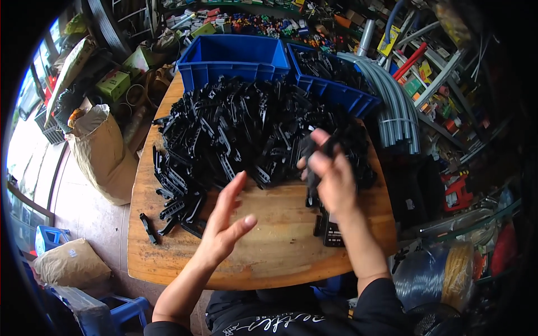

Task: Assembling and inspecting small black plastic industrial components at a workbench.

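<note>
A large heap of black plastic parts (224, 134), long and slim with ribbed slots, covers the far half of the wooden table (263, 224). My left hand (224, 229) hovers over the near side of the heap, its fingers stretched apart and nothing in it. Over the heap's right side, my right hand (336, 179) is smeared by motion. Its fingers appear closed around a black plastic part (310, 168), partly hidden by the hand. One single black part (148, 228) lies apart at the table's left edge.
Two blue bins stand behind the heap: the left blue bin (235, 71), and the right blue bin (342, 92) with black parts inside. A dark flat object with pale markings (333, 234) lies beside my right forearm. Grey hose coils (392, 112), a paper sack (103, 157) and blue stool (126, 313) surround the table.
</note>
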Motion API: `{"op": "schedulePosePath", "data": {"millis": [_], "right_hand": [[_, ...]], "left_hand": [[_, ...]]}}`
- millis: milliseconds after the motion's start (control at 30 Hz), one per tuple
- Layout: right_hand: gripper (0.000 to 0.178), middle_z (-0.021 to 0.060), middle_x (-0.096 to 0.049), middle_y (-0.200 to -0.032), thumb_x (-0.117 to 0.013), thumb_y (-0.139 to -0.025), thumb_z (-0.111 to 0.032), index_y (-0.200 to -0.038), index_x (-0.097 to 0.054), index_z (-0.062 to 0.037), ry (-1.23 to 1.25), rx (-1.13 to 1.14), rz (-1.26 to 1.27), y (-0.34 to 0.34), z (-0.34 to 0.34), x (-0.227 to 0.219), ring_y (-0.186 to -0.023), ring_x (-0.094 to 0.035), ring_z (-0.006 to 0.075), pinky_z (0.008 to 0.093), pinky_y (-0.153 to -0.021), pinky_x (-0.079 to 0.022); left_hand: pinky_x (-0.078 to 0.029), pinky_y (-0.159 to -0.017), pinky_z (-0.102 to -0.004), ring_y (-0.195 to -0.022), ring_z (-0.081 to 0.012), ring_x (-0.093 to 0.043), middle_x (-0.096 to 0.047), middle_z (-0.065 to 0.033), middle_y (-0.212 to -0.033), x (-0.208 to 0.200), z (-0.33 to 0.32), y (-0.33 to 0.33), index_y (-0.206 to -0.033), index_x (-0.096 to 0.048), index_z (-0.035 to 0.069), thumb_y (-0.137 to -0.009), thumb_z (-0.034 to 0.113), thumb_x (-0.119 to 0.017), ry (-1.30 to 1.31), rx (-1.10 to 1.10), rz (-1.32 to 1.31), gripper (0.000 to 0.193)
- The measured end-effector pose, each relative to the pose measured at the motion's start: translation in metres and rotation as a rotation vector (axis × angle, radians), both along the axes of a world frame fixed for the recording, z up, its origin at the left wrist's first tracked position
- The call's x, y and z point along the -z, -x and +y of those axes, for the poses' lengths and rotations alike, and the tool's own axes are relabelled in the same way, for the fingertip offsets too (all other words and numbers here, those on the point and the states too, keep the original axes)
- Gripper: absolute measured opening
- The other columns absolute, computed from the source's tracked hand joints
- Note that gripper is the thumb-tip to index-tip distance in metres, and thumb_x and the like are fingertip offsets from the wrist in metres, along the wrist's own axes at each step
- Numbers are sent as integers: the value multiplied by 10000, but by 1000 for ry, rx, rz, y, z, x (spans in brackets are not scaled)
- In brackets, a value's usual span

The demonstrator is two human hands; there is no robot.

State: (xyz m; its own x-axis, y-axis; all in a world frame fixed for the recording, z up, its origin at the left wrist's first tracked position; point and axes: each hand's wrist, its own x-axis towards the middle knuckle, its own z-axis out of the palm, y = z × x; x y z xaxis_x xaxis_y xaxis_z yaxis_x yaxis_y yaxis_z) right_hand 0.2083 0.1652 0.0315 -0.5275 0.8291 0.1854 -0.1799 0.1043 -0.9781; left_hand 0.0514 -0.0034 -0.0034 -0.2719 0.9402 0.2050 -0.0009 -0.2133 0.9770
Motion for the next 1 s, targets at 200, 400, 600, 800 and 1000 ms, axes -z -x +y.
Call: {"op": "schedulePosePath", "data": {"millis": [200, 400, 600, 800, 1000], "right_hand": [[382, 115, -573, -1065, -566, -862, -182, -1182, -490, 12, -502, 721, -185, -25, 312, -38, -999, -541, 235, 366, -862, -428], [566, 197, -466, -1324, -522, -901, -342, -1299, -424, 49, -430, 599, -775, -50, 435, -3, -1256, -413, 289, 359, -1028, -320], [398, 174, -608, -1133, -574, -901, -241, -1215, -534, -1, -587, 385, -486, -25, 293, -21, -1073, -572, 215, 299, -913, -429], [193, 108, -630, -970, -570, -803, -4, -977, -651, -29, -1042, -101, -626, -12, 65, -25, -920, -590, 237, 309, -845, -451], [181, 98, -563, -1005, -489, -783, -55, -896, -631, -44, -1447, -56, -907, 26, 2, 70, -931, -506, 241, 332, -818, -414]], "left_hand": [[-146, -1066, -531, -1371, -422, -104, -130, -253, -1475, 13, -76, 31, -1426, -238, 83, -665, 317, -731, 430, -606, 1157, 936], [-170, -1081, -537, -1354, -452, -138, -137, -267, -1464, 43, -59, 16, -1394, -320, 99, -648, 274, -743, 426, -220, 1188, 876], [-233, -1085, -484, -1350, -403, -204, -204, -237, -1456, 51, 1, 35, -1346, -402, 99, -773, 290, -648, 105, -47, 1341, 652], [-338, -979, -479, -1268, -390, -333, -302, -196, -1418, 30, 48, 55, -1268, -471, 105, -675, 89, -586, -184, -438, 1264, 605], [-359, -991, -432, -1220, -341, -408, -427, -132, -1356, 41, 64, 30, -1141, -589, 103, -628, 89, -604, -50, -205, 1077, 514]]}}
